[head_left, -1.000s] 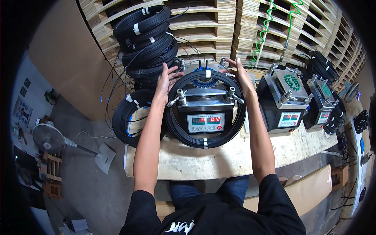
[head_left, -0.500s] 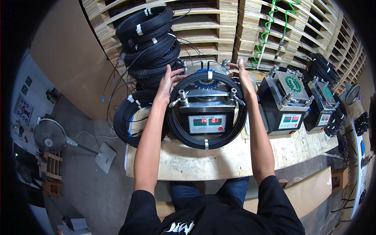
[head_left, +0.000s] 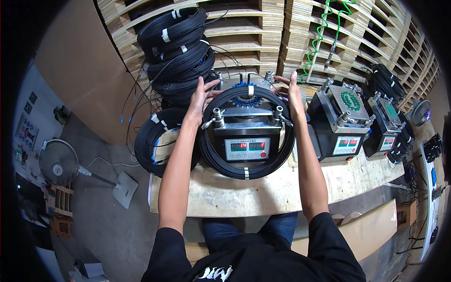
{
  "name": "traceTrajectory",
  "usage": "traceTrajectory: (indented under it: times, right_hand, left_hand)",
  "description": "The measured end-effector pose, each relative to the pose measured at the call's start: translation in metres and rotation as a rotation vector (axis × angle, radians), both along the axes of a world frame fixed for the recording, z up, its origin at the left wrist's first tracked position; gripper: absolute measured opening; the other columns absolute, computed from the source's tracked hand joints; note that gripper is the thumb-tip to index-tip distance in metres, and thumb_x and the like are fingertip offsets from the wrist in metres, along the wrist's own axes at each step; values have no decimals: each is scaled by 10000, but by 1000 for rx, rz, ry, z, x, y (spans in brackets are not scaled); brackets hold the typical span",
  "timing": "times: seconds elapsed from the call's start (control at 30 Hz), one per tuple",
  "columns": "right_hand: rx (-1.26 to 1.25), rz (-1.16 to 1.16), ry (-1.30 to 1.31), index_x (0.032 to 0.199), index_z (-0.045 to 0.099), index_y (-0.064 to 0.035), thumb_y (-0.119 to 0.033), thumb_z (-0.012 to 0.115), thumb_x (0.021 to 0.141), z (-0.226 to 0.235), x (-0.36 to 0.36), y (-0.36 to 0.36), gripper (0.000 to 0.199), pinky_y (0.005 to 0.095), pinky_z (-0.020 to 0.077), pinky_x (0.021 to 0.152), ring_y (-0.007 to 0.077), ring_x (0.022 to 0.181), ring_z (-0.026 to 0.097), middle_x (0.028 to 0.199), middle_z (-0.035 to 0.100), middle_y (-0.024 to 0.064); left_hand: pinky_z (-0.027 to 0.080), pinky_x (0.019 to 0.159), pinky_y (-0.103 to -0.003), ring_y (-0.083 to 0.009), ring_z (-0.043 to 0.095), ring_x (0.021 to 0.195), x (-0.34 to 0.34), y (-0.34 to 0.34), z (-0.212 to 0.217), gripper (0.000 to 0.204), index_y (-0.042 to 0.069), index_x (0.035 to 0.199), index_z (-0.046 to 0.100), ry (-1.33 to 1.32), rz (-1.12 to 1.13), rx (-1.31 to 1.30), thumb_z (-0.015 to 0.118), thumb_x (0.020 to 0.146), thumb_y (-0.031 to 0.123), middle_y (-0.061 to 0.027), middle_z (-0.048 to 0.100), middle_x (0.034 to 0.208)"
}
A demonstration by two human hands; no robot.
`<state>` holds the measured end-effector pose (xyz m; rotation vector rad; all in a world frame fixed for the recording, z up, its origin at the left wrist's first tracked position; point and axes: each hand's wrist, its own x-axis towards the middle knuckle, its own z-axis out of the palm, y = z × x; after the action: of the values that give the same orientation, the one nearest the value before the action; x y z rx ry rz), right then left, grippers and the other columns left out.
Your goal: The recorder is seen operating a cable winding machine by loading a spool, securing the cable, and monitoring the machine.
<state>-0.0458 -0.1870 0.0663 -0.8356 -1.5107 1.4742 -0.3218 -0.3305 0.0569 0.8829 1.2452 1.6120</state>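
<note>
A black cable coil (head_left: 221, 164) tied with white bands hangs around the front of a polishing machine (head_left: 247, 124), framing its lit display panel. Blue connectors (head_left: 245, 101) sit in a ring on the machine's top plate, partly covered by the coil's upper edge. My left hand (head_left: 199, 101) is at the coil's upper left, fingers stretched toward the machine and thumb raised. At the upper right, my right hand (head_left: 294, 96) mirrors it with fingers extended. Both hands are open beside the coil; whether their palms press on it I cannot tell.
Stacked black cable coils (head_left: 174, 56) rise at the back left, with another coil (head_left: 145, 141) leaning below. Two similar machines (head_left: 345, 122) with green connectors stand on the right of the wooden table (head_left: 225, 197). A green spiral hose (head_left: 312, 47) hangs before wooden pallets (head_left: 235, 42).
The digits on the machine's display have changed. My hands and the coil hold nearly the same place; the whole view has shifted very slightly.
</note>
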Motion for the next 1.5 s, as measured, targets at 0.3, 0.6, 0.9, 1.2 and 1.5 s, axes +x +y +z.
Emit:
traceTrajectory:
  times: [0.3,0.6,0.9,1.2,1.5]
  right_hand:
    - [-26,65,-90,1376,623,-149,-814,183,938,13,1,-8,909,282,483,769,187,821,630,965,683,187]
    - [-45,68,48,1335,635,-97,-770,211,970,1,-1,3,876,259,476,727,158,760,616,847,661,122]
    - [63,-14,-85,1270,672,-46,-725,213,1000,-2,0,6,863,312,477,769,172,731,615,737,659,108]
    - [-99,177,125,1410,550,-90,-729,257,993,9,3,-8,817,266,529,686,172,810,664,978,706,182]
    - [-31,43,111,1386,553,-49,-753,241,978,-9,5,12,872,294,520,734,201,803,670,918,709,163]
  left_hand:
    - [573,747,-271,-186,692,822,5,-3,-4,726,-9,1335,557,-82,123,-8,245,1061,586,-177,717,1013]
    - [581,797,-275,-195,690,903,16,-2,9,778,-13,1430,468,-39,58,63,303,1033,636,-187,703,1084]
    - [570,725,-244,-161,696,798,1,-3,-6,736,-10,1400,502,-15,71,-3,281,1052,600,-209,697,1139]
    - [560,912,-345,-286,692,1031,4,-1,-8,750,1,1440,449,-101,209,45,303,1041,619,-208,666,1232]
    - [543,959,-365,-293,649,1108,7,-3,2,855,10,1484,392,-38,-38,102,295,997,706,-184,659,1251]
